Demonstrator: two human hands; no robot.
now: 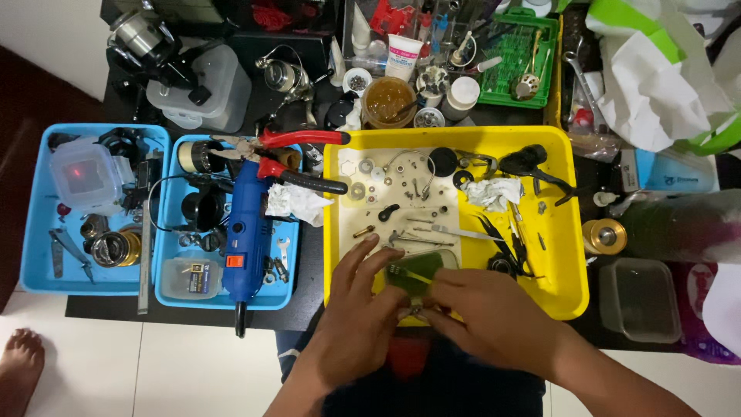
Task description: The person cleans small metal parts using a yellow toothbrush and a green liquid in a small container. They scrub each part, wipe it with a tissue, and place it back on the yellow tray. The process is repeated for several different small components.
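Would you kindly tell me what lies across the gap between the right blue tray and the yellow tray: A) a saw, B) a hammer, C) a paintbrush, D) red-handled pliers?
D: the red-handled pliers reach from the right blue tray over to the yellow tray.

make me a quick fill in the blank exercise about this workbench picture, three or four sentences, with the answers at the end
1. Both hands, the left hand and the right hand, work at the near edge of a tray coloured ____.
2. The blue rotary tool lies in a tray coloured ____.
3. The pliers have handles coloured ____.
4. The green basket sits at the ____ of the table, far from the hands.

Missing words: yellow; blue; red; back
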